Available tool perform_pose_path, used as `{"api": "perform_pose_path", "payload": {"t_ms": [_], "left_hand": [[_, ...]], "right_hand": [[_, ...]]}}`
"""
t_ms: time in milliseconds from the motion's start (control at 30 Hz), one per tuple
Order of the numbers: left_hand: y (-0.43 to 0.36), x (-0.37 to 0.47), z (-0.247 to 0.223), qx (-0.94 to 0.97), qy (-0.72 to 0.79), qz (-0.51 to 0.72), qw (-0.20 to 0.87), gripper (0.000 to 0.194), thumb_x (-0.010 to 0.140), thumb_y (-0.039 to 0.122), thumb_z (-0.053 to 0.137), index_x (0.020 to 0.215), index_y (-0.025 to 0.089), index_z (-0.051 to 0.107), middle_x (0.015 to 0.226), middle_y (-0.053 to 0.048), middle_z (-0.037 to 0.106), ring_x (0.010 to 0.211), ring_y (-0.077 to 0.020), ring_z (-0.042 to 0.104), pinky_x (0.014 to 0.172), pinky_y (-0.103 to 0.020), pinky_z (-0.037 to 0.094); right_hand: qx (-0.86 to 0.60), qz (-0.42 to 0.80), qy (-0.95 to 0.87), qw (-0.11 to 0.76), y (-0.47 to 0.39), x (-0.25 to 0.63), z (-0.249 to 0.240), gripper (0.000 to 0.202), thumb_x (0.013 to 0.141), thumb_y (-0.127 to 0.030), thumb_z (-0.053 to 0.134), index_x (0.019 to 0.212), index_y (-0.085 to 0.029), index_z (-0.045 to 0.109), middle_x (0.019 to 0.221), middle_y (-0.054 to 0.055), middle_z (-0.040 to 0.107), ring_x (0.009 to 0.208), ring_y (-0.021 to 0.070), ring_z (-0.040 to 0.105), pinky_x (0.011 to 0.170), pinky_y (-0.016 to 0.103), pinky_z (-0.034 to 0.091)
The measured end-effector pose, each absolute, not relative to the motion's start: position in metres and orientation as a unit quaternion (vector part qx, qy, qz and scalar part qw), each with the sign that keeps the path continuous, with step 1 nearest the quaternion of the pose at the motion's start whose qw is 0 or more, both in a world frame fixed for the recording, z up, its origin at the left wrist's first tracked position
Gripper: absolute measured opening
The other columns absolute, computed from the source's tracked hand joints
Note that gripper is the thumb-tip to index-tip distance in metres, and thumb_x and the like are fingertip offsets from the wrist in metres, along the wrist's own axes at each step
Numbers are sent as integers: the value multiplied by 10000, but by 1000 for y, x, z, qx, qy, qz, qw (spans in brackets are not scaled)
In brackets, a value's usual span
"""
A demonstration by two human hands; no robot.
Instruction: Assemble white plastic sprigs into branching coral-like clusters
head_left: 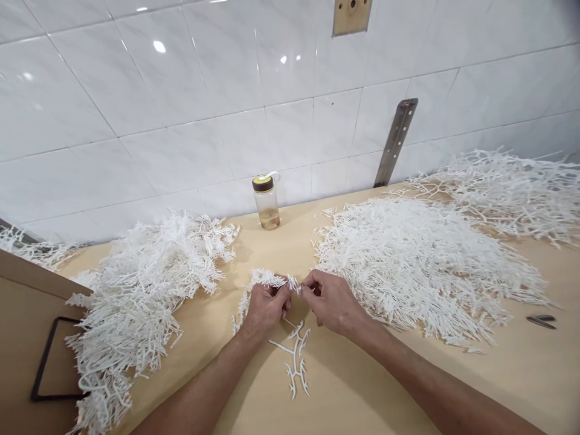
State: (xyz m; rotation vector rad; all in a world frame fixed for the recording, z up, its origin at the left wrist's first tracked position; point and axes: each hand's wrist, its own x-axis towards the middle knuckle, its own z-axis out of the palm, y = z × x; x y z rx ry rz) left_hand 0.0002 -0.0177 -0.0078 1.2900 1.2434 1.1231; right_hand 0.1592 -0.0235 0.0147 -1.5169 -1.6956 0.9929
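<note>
Strand [268, 278] sits on the near side of the bottle [268, 208], gripped in the left hand [266, 307] and trailing left beyond it; its long axis runs roughly crosswise, bending nearer at the left, its right end pinched by the right hand [333, 301].

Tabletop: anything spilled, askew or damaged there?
Nothing stands out as spilled or damaged. The bottle stands upright, capped; a few loose white bits stray beside the large pile right of it, a minor untidiness.
</note>
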Motion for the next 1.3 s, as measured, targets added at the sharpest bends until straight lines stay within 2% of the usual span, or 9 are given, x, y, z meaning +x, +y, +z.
{"api": "perform_pose_path", "payload": {"t_ms": [100, 267, 433, 567, 633, 733, 800, 900, 1300], "left_hand": [[-18, 1, -6, 529, 511, 470, 488, 391, 755, 424, 694, 505, 166, 537, 436, 27, 483, 369, -72, 417, 393, -203, 301], [-23, 0, 0, 497, 494, 490, 519, 448, 749, 515, 694, 515, 165, 543, 457, 21, 505, 369, -69, 418, 376, -201, 282], [-23, 1, 1, 490, 514, 466, 528, 470, 718, 530, 716, 478, 163, 546, 401, 26, 477, 328, -58, 364, 362, -206, 266], [-22, 3, -2, 483, 512, 475, 528, 437, 707, 512, 721, 503, 161, 560, 426, 24, 508, 335, -57, 370, 364, -206, 261], [-22, 3, -2, 488, 510, 474, 527, 426, 708, 510, 722, 518, 162, 567, 432, 26, 514, 339, -58, 374, 367, -207, 260], [-24, 3, 0, 498, 515, 465, 521, 459, 717, 523, 717, 487, 164, 547, 413, 27, 496, 331, -57, 362, 365, -212, 248], [-25, 3, 0, 503, 521, 463, 511, 474, 727, 533, 710, 478, 165, 543, 400, 25, 490, 326, -60, 360, 362, -214, 243], [-24, 3, -1, 515, 531, 459, 492, 498, 742, 551, 695, 464, 167, 542, 382, 20, 484, 318, -65, 365, 363, -216, 249], [-21, 4, -4, 526, 528, 457, 486, 440, 763, 544, 669, 556, 170, 567, 403, 37, 500, 315, -69, 389, 356, -205, 272]], "right_hand": [[-594, 334, -661, 313, -22, 155, 10, 96, 819, -215, 511, 754, -195, 579, 681, -11, 637, 464, 111, 561, 464, 226, 393], [-619, 156, -692, 338, -14, 162, 5, 124, 823, -154, 489, 719, -201, 536, 636, 11, 599, 582, 155, 550, 539, 255, 365], [-597, 110, -656, 448, -7, 195, 27, 93, 840, -248, 556, 759, -206, 573, 620, -8, 617, 541, 141, 562, 584, 260, 417], [-635, -37, -583, 506, 1, 233, 46, 84, 835, -266, 583, 853, -191, 617, 675, 29, 630, 569, 164, 568, 649, 318, 460], [-629, -80, -571, 521, 3, 241, 48, 159, 817, -252, 592, 946, -169, 634, 792, 75, 663, 588, 169, 564, 655, 340, 469], [-597, 11, -618, 512, -3, 227, 43, 191, 849, -293, 579, 963, -168, 667, 825, 80, 690, 565, 155, 562, 621, 321, 477], [-567, 153, -678, 442, -10, 207, 37, 201, 881, -326, 548, 895, -189, 695, 795, 56, 715, 609, 163, 609, 608, 292, 480], [-536, 251, -711, 381, -20, 179, 29, 218, 882, -327, 544, 895, -198, 719, 836, 43, 740, 672, 165, 640, 627, 275, 482], [-562, 284, -696, 344, -25, 165, 22, 210, 845, -296, 545, 843, -207, 736, 605, -2, 672, 451, 137, 556, 488, 261, 408]]}}
